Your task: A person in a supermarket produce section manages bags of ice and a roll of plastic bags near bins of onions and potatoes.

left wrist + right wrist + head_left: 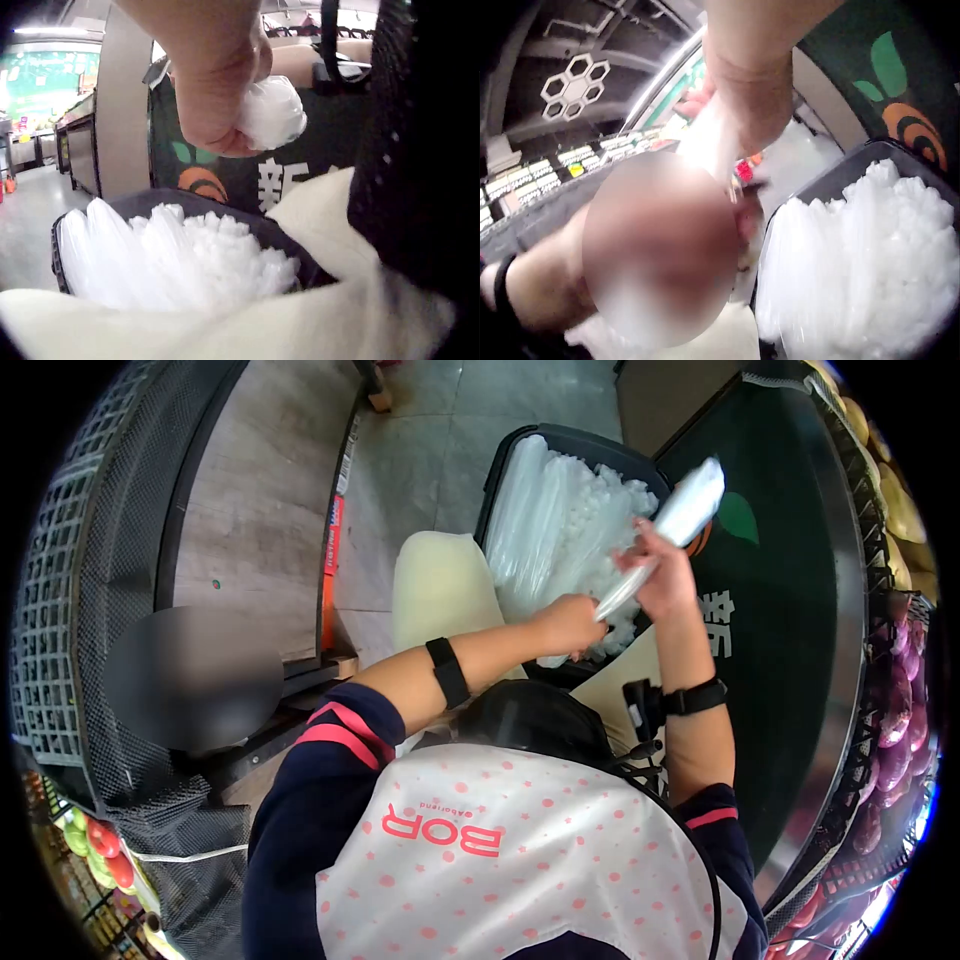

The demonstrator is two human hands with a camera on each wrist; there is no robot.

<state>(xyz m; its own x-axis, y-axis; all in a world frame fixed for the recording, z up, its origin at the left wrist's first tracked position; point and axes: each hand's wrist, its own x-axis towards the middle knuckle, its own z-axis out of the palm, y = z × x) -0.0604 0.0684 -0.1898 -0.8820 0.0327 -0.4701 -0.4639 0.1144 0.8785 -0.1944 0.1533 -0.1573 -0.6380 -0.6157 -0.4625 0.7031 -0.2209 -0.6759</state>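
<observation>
White plastic bundle (690,505) in both hands (572,625) (666,575)

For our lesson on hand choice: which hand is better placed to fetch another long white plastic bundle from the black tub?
Probably the left hand. It pinches only the lower end of the held white plastic roll and sits nearer the long bundles, while the right hand grips farther up.

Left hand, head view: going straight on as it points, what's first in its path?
Beyond the long white plastic roll it grips, the left hand would probably meet the right hand near the wrist; relative depth is unclear.
</observation>
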